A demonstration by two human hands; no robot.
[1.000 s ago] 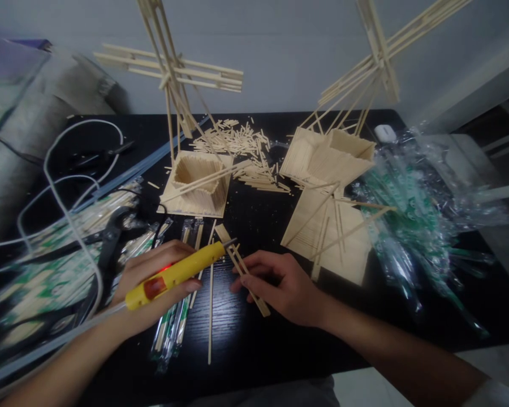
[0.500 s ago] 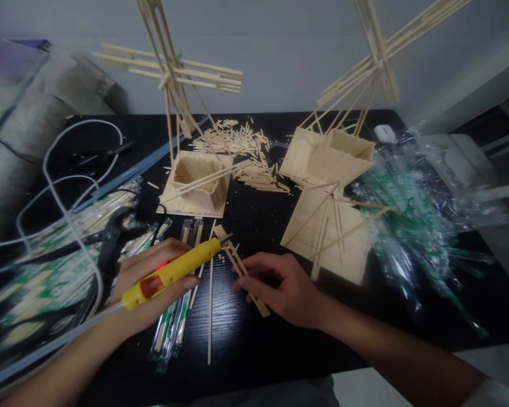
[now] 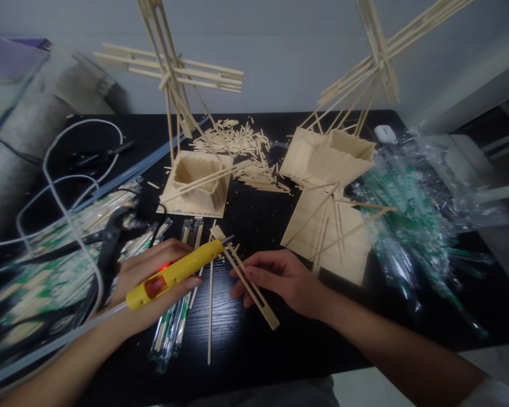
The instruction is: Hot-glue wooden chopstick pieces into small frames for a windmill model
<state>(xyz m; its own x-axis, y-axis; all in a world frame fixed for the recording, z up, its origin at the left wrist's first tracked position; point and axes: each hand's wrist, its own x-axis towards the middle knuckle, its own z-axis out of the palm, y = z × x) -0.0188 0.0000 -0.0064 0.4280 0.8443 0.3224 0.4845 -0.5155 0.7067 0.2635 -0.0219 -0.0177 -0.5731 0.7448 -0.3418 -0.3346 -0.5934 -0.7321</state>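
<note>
My left hand [image 3: 146, 282] grips a yellow glue gun [image 3: 176, 271] with a red switch; its metal tip points right, at the upper end of a small ladder-like piece of glued wooden sticks [image 3: 246, 280]. My right hand [image 3: 286, 280] holds that stick piece between thumb and fingers, slanting from upper left to lower right over the black table [image 3: 246, 345]. A loose single stick [image 3: 210, 305] lies on the table between my hands.
Two stick windmill models stand behind: one on a small box base [image 3: 197, 183], one on a larger box [image 3: 328, 155] with a flat stick panel [image 3: 326, 234]. Cut stick bits [image 3: 241, 147] lie between them. Wrapped chopstick packs [image 3: 411, 226] sit right, pliers [image 3: 106, 249] and white cable [image 3: 68, 226] left.
My right hand has turned the stick piece, so its lower end now sticks out further down and right. The glue gun has barely moved.
</note>
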